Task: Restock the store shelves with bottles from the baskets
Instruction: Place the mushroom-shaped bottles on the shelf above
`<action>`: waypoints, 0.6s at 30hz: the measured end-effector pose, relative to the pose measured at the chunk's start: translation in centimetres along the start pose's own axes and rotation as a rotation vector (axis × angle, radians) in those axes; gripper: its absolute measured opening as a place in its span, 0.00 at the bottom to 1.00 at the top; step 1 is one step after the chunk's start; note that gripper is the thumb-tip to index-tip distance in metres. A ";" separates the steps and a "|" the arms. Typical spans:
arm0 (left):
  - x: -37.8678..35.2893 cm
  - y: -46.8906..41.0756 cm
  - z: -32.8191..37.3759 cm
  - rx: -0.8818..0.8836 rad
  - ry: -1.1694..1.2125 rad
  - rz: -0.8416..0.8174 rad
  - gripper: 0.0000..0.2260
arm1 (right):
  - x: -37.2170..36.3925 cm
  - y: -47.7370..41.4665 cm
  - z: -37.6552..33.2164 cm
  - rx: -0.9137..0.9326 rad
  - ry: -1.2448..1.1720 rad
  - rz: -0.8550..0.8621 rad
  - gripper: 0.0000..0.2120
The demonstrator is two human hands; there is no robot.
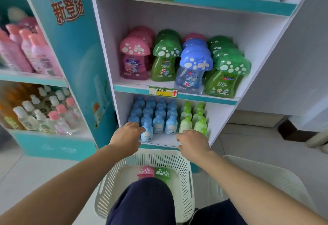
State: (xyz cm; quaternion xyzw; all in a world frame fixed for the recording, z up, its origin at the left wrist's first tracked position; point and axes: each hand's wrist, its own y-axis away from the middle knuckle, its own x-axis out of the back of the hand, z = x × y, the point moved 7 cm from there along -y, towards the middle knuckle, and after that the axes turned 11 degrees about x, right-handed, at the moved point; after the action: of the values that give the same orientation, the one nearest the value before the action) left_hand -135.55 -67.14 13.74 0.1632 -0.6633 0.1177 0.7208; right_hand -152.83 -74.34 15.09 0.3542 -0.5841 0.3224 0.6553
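Note:
On the lowest shelf stand rows of small blue pump bottles and green pump bottles. My left hand grips a blue bottle at the front left of the blue rows. My right hand has its fingers curled at the shelf's front edge, round a green bottle that it mostly hides. Below my hands a white slatted basket holds a pink mushroom-cap bottle and a green mushroom-cap bottle.
The shelf above carries pink, green and blue mushroom-cap bottles. A teal display unit on the left holds pink and clear bottles. A second white basket sits at the right on the tiled floor. My knees cover the basket's near side.

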 end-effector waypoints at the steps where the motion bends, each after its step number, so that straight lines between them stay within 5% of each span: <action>1: -1.5 -0.2 -0.4 0.008 -0.005 -0.025 0.20 | -1.4 -0.4 -0.1 0.004 -0.013 -0.025 0.10; 18: -23.4 -2.1 -2.4 0.096 0.028 -0.384 0.19 | -22.1 -5.1 -1.6 -0.056 -0.258 -0.400 0.07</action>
State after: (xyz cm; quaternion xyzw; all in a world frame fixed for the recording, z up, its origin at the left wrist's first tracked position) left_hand -134.70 -66.99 -9.85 0.3190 -0.6037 0.0118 0.7305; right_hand -150.08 -75.95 -7.43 0.4831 -0.5899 0.1219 0.6355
